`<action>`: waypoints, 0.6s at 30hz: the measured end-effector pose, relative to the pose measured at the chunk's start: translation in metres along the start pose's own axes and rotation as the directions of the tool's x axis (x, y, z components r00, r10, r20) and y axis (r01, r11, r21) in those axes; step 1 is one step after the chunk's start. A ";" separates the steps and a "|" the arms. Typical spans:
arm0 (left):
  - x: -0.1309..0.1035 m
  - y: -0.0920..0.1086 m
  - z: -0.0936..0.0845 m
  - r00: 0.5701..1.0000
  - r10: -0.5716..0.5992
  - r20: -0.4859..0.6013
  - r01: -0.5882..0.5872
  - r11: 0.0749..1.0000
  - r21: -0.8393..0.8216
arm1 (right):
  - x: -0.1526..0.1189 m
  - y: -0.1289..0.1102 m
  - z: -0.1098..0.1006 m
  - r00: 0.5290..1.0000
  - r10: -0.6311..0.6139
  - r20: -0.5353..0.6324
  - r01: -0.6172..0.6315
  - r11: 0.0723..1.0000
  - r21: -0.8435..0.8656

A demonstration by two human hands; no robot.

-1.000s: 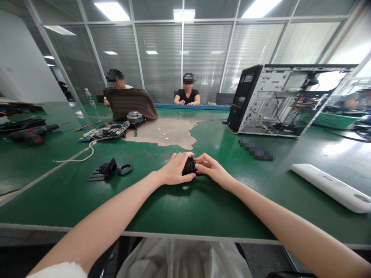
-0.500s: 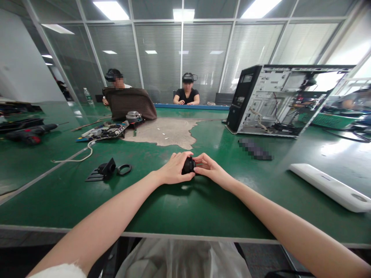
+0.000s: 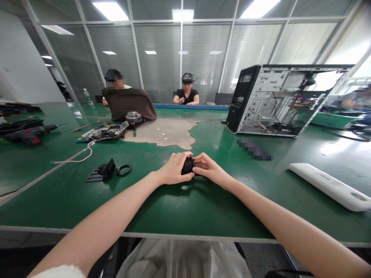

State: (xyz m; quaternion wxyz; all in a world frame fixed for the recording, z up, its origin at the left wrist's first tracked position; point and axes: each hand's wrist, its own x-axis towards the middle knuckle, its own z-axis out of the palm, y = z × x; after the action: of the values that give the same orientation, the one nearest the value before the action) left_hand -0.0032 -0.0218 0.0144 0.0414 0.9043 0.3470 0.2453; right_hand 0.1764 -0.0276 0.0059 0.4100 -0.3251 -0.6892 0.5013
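Note:
A black round part is held between my two hands, just above the green table. My left hand wraps round its left side, thumb below and fingers over the top. On its right end, the fingertips and thumb of my right hand close on the rim. Left of my hands lie a black ring and a black bracket-like piece with a slotted base. The palm side of my left hand and part of the black part are hidden.
An open computer case stands at the back right, with a white long object nearer. Circuit boards, a brown cloth and a drill are on the left. Two people sit across; another is partly visible far right.
My hands and the black part have hardly moved; my right thumb sits slightly further left on it. The person across in the middle has raised one hand.

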 end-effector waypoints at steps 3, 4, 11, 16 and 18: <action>0.000 0.000 0.000 1.000 0.001 -0.002 -0.001 1.000 -0.001 | -0.002 -0.002 0.000 1.000 -0.010 0.006 0.010 1.000 0.010; 0.000 0.000 0.000 1.000 0.002 -0.003 -0.002 1.000 0.000 | -0.001 -0.002 0.000 1.000 0.005 0.001 -0.005 1.000 0.017; 0.000 0.000 0.001 1.000 0.002 -0.001 -0.002 1.000 0.011 | 0.002 0.004 0.001 0.996 0.081 -0.040 -0.080 0.997 0.010; 0.001 0.000 0.000 1.000 -0.004 0.000 0.004 1.000 0.008 | 0.000 0.001 0.000 1.000 0.017 0.015 -0.017 1.000 0.013; 0.001 0.000 0.000 1.000 -0.004 -0.002 0.004 1.000 0.003 | -0.001 -0.001 0.000 1.000 -0.019 0.025 0.018 1.000 0.009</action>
State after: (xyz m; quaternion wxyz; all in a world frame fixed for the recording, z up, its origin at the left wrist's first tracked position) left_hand -0.0023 -0.0216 0.0146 0.0401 0.9035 0.3491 0.2454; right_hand 0.1775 -0.0289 0.0065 0.4075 -0.3107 -0.6949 0.5045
